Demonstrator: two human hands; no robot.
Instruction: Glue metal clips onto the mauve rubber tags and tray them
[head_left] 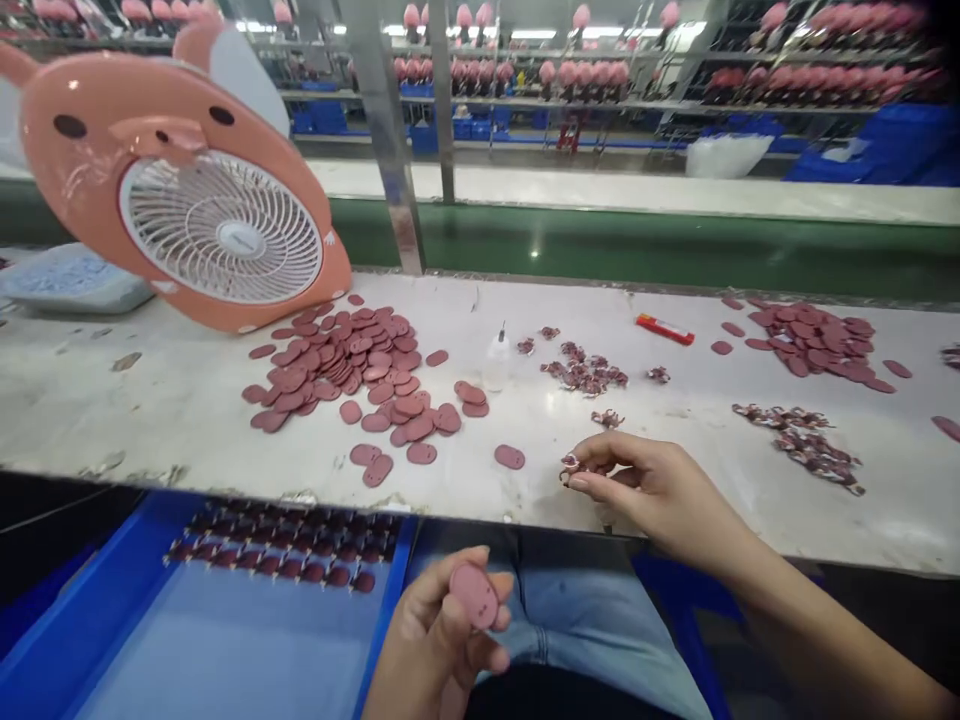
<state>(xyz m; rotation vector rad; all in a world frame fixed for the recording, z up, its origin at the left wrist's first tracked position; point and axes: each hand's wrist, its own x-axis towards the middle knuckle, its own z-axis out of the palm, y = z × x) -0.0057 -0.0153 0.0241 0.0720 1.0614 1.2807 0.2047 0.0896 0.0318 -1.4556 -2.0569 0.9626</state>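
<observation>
Between the thumb and fingers of my left hand (pixel 442 635) is a flat pink oval disc (pixel 474 595) with small holes near one end, held above my lap. My right hand (pixel 637 480) pinches a small part with metal prongs (pixel 570 466) just over the bench's front edge. Similar small metal-and-pink parts (pixel 589 372) lie in a loose cluster behind that hand. One single disc (pixel 510 457) rests on the bench to the left of my right hand. A large heap of discs (pixel 360 350) spreads farther left.
A pink animal-shaped fan (pixel 240 235) stands at the bench's left. A blue crate (pixel 202 640) below holds rows of assembled pieces (pixel 300 545). A red tube (pixel 664 329), a small white-based nozzle (pixel 500 343), another disc heap (pixel 817 340) and more metal parts (pixel 806 445) lie on the bench.
</observation>
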